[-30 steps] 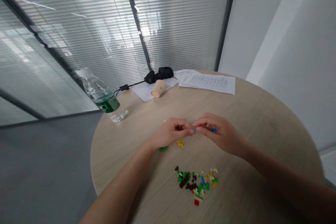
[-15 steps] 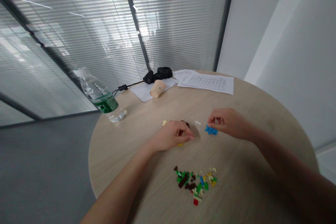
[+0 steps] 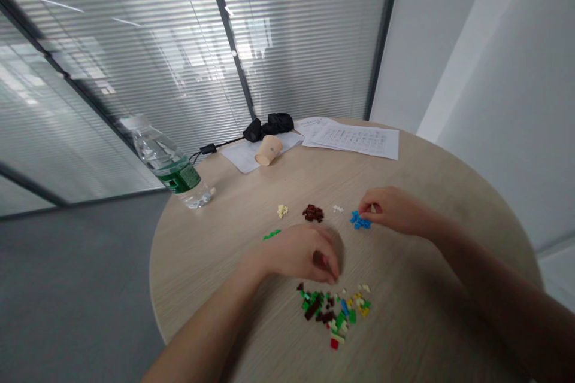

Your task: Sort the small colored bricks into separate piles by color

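Note:
My left hand [image 3: 308, 253] hovers just above the far edge of a mixed heap of small toy bricks [image 3: 326, 314] in green, brown, yellow, cream, blue and red. Its thumb and fingertips come together; whether anything is between them does not show. My right hand [image 3: 389, 209] rests at a pile of blue bricks [image 3: 359, 221], fingers bent into a pinch at the pile's edge. Anything in that pinch is too small to make out. Sorted piles lie across the table: cream bricks [image 3: 282, 210], brown bricks [image 3: 313, 213], white bricks [image 3: 338, 208], and green bricks [image 3: 271, 234] partly behind my left hand.
On the round wooden table [image 3: 202, 269], a water bottle [image 3: 173, 170] stands at the left edge. At the back are a paper cup [image 3: 268, 150] on its side, a black folded bundle [image 3: 274, 125] with a strap, and printed sheets [image 3: 354, 139]. Blinds and walls stand behind.
My left hand has come nearer, from the sorted piles to the mixed heap, uncovering the brown and cream piles. My right hand has stayed at the blue bricks.

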`<action>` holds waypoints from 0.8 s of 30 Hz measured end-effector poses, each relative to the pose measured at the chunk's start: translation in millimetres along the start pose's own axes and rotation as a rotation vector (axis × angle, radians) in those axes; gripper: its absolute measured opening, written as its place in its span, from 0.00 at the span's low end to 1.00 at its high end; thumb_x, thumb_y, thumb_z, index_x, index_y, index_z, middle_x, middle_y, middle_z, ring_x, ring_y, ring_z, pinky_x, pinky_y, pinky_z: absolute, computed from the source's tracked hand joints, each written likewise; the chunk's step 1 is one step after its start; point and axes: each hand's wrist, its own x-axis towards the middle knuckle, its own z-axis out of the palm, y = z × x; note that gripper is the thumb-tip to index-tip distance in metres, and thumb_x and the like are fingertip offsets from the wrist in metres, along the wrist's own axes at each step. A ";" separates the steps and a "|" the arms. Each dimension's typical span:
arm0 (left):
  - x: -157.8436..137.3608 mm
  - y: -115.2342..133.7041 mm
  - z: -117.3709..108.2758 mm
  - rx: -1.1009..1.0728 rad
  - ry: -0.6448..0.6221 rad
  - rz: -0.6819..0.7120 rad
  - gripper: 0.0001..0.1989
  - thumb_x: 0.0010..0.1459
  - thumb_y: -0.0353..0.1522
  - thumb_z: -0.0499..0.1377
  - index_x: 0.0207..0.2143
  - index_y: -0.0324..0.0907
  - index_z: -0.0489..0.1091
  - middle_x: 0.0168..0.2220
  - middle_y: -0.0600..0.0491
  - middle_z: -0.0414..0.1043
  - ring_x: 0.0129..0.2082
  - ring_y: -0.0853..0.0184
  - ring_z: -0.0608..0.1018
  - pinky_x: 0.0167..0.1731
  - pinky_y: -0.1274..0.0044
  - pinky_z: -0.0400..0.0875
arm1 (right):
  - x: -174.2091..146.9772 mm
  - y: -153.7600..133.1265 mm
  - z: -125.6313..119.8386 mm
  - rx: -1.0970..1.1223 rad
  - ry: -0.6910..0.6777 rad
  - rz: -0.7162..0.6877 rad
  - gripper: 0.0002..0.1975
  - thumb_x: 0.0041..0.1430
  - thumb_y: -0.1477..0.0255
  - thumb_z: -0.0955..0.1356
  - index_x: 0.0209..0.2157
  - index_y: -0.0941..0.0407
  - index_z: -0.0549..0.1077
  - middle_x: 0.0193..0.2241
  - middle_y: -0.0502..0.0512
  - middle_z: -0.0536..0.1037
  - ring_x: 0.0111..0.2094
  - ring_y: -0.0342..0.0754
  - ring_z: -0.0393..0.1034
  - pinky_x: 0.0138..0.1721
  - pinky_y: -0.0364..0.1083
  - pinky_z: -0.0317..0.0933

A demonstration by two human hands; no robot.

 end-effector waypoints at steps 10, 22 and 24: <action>10.5 10.6 9.3 0.062 0.009 0.124 0.03 0.50 0.28 0.62 0.29 0.42 0.75 0.23 0.57 0.69 0.28 0.72 0.70 0.30 0.81 0.63 | -1.2 -1.1 -0.5 0.045 0.150 -0.043 0.09 0.54 0.71 0.64 0.28 0.57 0.76 0.26 0.53 0.76 0.26 0.43 0.66 0.28 0.42 0.54; 5.3 7.6 0.1 0.181 0.647 -0.018 0.05 0.57 0.30 0.57 0.30 0.40 0.72 0.26 0.53 0.69 0.31 0.70 0.69 0.32 0.77 0.63 | -5.3 -32.2 10.7 0.721 0.035 -0.113 0.13 0.55 0.66 0.64 0.31 0.58 0.76 0.22 0.50 0.74 0.24 0.41 0.64 0.25 0.41 0.57; 5.4 6.4 -0.8 0.217 0.798 -0.038 0.06 0.57 0.31 0.57 0.30 0.40 0.73 0.24 0.54 0.66 0.27 0.70 0.68 0.30 0.77 0.62 | -6.0 -36.8 13.8 0.853 0.001 -0.107 0.14 0.56 0.64 0.63 0.32 0.58 0.76 0.20 0.49 0.71 0.22 0.40 0.62 0.23 0.40 0.56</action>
